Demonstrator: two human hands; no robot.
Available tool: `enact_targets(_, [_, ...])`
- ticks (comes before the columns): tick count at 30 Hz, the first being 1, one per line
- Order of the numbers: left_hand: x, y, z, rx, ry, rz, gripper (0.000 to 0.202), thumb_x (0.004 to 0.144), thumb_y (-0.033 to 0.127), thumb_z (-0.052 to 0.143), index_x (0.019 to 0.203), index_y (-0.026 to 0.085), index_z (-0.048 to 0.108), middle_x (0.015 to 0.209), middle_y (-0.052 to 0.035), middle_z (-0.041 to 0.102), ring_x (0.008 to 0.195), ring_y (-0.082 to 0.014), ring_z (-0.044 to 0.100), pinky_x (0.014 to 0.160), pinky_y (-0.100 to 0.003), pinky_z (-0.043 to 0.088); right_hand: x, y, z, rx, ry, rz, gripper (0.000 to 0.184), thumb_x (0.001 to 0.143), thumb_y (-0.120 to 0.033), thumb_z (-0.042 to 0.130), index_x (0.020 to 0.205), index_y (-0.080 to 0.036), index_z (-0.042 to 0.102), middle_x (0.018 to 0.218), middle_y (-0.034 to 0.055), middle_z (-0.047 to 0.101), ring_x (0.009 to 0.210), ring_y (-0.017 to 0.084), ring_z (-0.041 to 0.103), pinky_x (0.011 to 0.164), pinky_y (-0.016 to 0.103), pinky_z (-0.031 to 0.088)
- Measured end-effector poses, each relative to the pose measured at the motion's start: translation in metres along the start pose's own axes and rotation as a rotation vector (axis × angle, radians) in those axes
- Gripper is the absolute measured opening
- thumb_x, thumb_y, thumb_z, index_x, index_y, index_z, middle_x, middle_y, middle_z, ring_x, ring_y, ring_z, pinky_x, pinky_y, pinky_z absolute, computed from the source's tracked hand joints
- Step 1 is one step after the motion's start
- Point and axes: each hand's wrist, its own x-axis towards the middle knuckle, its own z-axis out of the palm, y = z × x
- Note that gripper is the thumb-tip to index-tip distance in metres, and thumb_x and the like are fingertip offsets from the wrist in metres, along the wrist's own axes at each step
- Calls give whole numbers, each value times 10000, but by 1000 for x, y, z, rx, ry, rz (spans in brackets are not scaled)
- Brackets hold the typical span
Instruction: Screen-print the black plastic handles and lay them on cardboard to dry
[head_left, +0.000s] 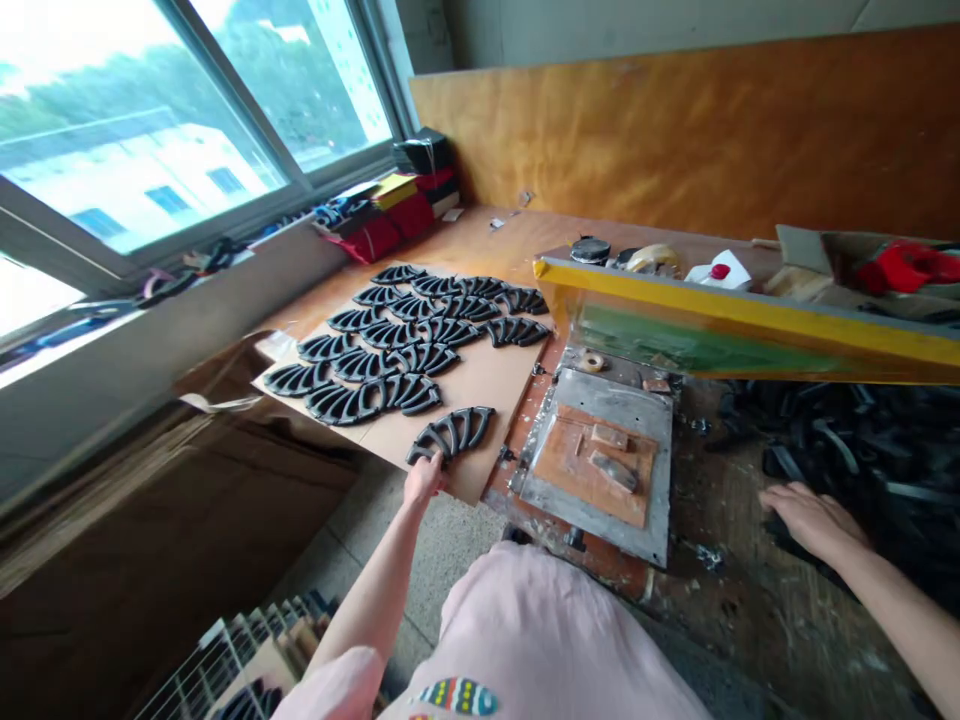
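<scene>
My left hand [426,480] pinches the near end of a black curved, slotted piece [454,432], which rests at the front of a brown cardboard sheet [480,470]. Rows of similar black fan-shaped pieces [375,398] lie close together behind it on the same sheet. On the right, my right hand [814,522] is at the near left side of a heap of black parts [870,450]. Its fingers curl over a black part from the heap, whose shape is partly hidden under the hand.
Between my hands sits a metal plate [656,520] bearing a brown board [555,470] and small blocks. A yellow-edged screen frame [750,310] slants above it. Beyond stand a tape roll [652,260] and an open carton [806,255]. A wire rack [202,660] is low left.
</scene>
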Motion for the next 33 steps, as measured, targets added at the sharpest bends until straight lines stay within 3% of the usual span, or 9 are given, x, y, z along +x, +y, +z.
enact_targets(3, [4, 7, -6, 122, 10, 8, 462, 854, 573, 407, 764, 181, 636, 626, -128, 681, 662, -296, 698, 646, -388, 526, 7, -9, -1, 16, -112, -46, 300, 801, -337, 413, 823, -348, 711, 1027, 179, 680, 1012, 304, 612, 825, 509, 454])
enact_targets(5, [-2, 8, -7, 181, 68, 16, 520, 835, 622, 420, 878, 161, 657, 813, -180, 712, 862, -346, 697, 755, -440, 520, 14, -40, -6, -19, -115, -46, 351, 827, -287, 386, 982, -297, 701, 1054, 149, 681, 1019, 299, 617, 844, 485, 472])
enact_targets(8, [-18, 9, 7, 276, 263, 197, 551, 865, 585, 416, 1180, 169, 592, 1258, -203, 604, 1225, -344, 534, 976, -468, 428, 26, -122, -11, -30, -34, -22, 414, 908, -266, 345, 1211, -224, 625, 1076, 129, 668, 892, 263, 643, 758, 403, 509])
enact_targets(11, [-31, 16, 37, 412, 426, 466, 550, 882, 548, 429, 1316, 226, 531, 1442, -143, 469, 1314, -323, 420, 1036, -460, 375, 40, -214, -7, 82, -11, -223, 426, 950, -250, 360, 1324, -226, 562, 1071, 98, 661, 906, 216, 642, 791, 332, 509])
enact_targets(15, [-29, 35, 66, 460, 430, 388, 624, 845, 607, 457, 1348, 244, 521, 1486, -129, 426, 1337, -385, 345, 1014, -561, 353, 57, -291, 7, 75, -6, -399, 391, 949, -188, 396, 1252, -257, 634, 997, 66, 660, 910, 200, 617, 812, 313, 488])
enact_targets(21, [-17, 47, 59, 439, 388, 309, 577, 820, 584, 504, 1273, 241, 601, 1439, -125, 489, 1299, -403, 379, 995, -584, 337, 67, -310, 27, 53, 48, -356, 379, 903, -133, 434, 1142, -250, 704, 985, 94, 657, 936, 244, 564, 819, 360, 481])
enact_targets(26, [-13, 58, 44, 495, 452, 485, 462, 807, 540, 568, 1170, 272, 673, 1381, -100, 547, 1237, -379, 430, 984, -555, 344, 59, -310, 40, 65, 96, -341, 439, 897, -114, 390, 1227, -236, 653, 1068, 99, 651, 999, 264, 546, 897, 411, 472])
enact_targets(29, [1, 92, 41, 503, 473, 594, 456, 805, 539, 585, 1166, 276, 676, 1372, -100, 553, 1242, -376, 418, 989, -544, 333, 54, -313, 43, 63, 121, -306, 437, 901, -120, 388, 1229, -235, 651, 1082, 98, 646, 1015, 270, 544, 921, 428, 475])
enact_targets(33, [31, 148, 52, 501, 362, 622, 448, 799, 550, 588, 1150, 288, 685, 1356, -101, 565, 1250, -377, 417, 992, -545, 328, 52, -315, 43, 83, 133, -283, 455, 901, -119, 386, 1248, -266, 641, 1081, 92, 642, 1004, 265, 564, 914, 441, 500])
